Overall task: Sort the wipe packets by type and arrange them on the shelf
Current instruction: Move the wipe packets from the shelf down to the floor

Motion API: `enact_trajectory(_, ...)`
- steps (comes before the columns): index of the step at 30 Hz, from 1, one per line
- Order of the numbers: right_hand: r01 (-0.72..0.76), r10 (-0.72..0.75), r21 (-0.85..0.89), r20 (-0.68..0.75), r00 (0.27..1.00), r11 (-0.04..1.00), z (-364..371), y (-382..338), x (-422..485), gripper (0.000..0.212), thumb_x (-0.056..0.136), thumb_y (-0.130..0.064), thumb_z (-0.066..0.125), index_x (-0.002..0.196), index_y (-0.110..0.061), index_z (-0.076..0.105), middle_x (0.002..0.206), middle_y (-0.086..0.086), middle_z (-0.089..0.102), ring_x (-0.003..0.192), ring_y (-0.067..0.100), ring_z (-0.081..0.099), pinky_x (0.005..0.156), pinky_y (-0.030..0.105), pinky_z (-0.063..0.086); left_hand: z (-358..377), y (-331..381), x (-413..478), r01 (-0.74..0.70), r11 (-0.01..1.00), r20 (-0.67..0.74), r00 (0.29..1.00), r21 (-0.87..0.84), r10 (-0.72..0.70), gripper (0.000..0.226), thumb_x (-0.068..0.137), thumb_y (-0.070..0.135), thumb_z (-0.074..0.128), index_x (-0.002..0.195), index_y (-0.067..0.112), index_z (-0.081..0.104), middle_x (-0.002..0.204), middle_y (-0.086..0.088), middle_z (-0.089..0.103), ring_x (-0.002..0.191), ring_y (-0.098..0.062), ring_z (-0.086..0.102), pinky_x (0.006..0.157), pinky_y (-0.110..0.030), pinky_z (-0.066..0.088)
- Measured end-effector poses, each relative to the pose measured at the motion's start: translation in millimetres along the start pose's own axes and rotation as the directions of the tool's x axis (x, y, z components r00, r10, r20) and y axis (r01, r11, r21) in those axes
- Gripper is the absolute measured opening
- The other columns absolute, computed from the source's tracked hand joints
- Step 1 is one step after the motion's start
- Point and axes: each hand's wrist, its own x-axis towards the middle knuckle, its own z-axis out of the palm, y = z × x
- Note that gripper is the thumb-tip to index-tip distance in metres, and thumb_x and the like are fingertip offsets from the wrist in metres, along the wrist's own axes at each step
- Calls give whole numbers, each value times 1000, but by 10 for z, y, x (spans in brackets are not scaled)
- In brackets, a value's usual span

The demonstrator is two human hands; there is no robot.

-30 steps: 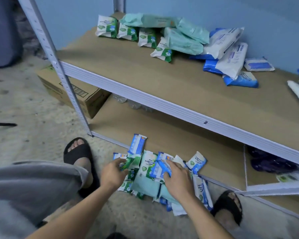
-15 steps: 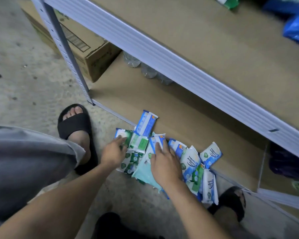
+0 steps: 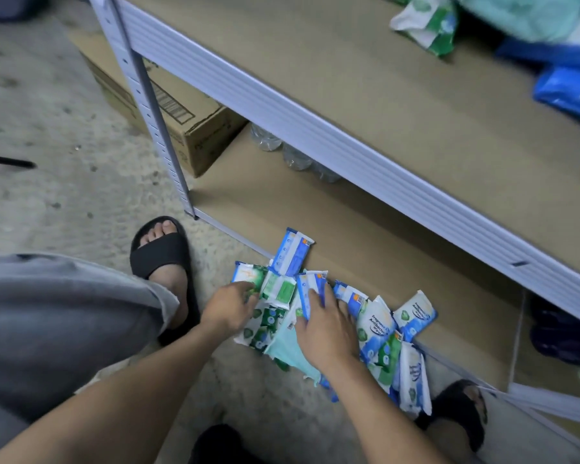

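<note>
Step in hand, prob.: picking through the mixed heap of small glossy film wipe packets (image 3: 379, 326) – green/white, blue/white, one plain teal – lying across the front edge of the brown board lower shelf (image 3: 382, 236) & the grey floor (image 3: 64, 162). The left hand (image 3: 230, 308) curls fingers at a green-white packet (image 3: 246, 274); pinch or touch, can't tell. The right hand (image 3: 327, 329) lies spread flat, pressing a blue-white packet (image 3: 312, 283). Next: gather one type w/o the slick, soft pouches sliding apart.
</note>
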Motion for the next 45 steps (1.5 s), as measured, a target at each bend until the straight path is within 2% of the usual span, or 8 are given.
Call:
enact_trajectory(6, 25, -17, 77, -110, 994, 997, -335, -6, -342, 52, 101, -37, 42, 150, -22, 36, 163, 3, 22, 140, 30, 31, 110, 39, 35, -403, 310, -306, -140, 984, -30, 989, 110, 144, 42, 98, 50, 52, 132, 28, 63, 134, 0, 64, 119, -23, 61, 93, -32, 50)
enact_trajectory(12, 84, -41, 138, -289, 956, 987, -643, -56, -733, 44, 100, -36, 41, 143, -25, 45, 147, -3, 44, 131, 23, 39, 108, 36, 38, -843, 710, -687, -311, 921, -98, 935, 233, 340, 39, 96, 49, 53, 129, 31, 62, 134, 8, 63, 119, -16, 58, 94, -29, 48)
enact_trajectory(18, 170, -70, 170, -476, 877, 971, -1065, -108, -1129, 41, 100, -38, 41, 138, -27, 49, 140, -7, 50, 124, 21, 44, 104, 35, 40, -1346, 1130, -1088, -431, 842, -214, 834, 324, 509, 40, 95, 50, 54, 130, 33, 61, 132, 12, 62, 118, -15, 58, 92, -32, 49)
enact_trajectory(26, 284, -96, 189, -652, 752, 940, -1780, -118, -1476, 40, 99, -41, 46, 136, -29, 51, 135, -11, 54, 125, 16, 43, 100, 35, 44, -1990, 1767, -1570, -556, 700, -329, 626, 448, 707, 35, 90, 47, 60, 119, 29, 68, 118, 10, 69, 110, -16, 61, 86, -33, 50)
enact_trajectory(30, 281, -69, 179, -720, 690, 943, -2160, -41, -1555, 36, 98, -38, 47, 131, -27, 56, 129, -8, 58, 121, 18, 46, 97, 36, 44, -2299, 2011, -1639, -579, 696, -381, 584, 424, 717, 40, 86, 52, 54, 115, 29, 69, 111, 9, 70, 98, -17, 63, 81, -35, 53)
enact_trajectory(33, 269, -36, 204, -731, 682, 941, -2376, 47, -1522, 35, 98, -37, 48, 131, -26, 56, 130, -7, 58, 121, 18, 46, 99, 35, 44, -2472, 2139, -1606, -573, 702, -420, 562, 423, 712, 30, 92, 44, 62, 117, 29, 68, 115, 10, 69, 88, -17, 65, 78, -35, 52)
enact_trajectory(39, 211, 15, 217, -730, 683, 953, -2636, 171, -1312, 38, 98, -38, 48, 134, -26, 55, 133, -7, 57, 122, 18, 46, 96, 36, 45, -2656, 2266, -1350, -552, 746, -507, 552, 372, 662, 30, 93, 42, 62, 119, 29, 67, 119, 10, 68, 102, -18, 60, 79, -32, 48)
enact_trajectory(45, 227, 17, 235, -730, 683, 945, -2790, 138, -947, 38, 98, -36, 50, 134, -25, 55, 132, -6, 57, 123, 18, 46, 98, 35, 43, -2775, 2344, -936, -534, 785, -549, 572, 315, 610, 31, 92, 40, 62, 121, 28, 66, 123, 6, 67, 111, -20, 57, 94, -39, 46)
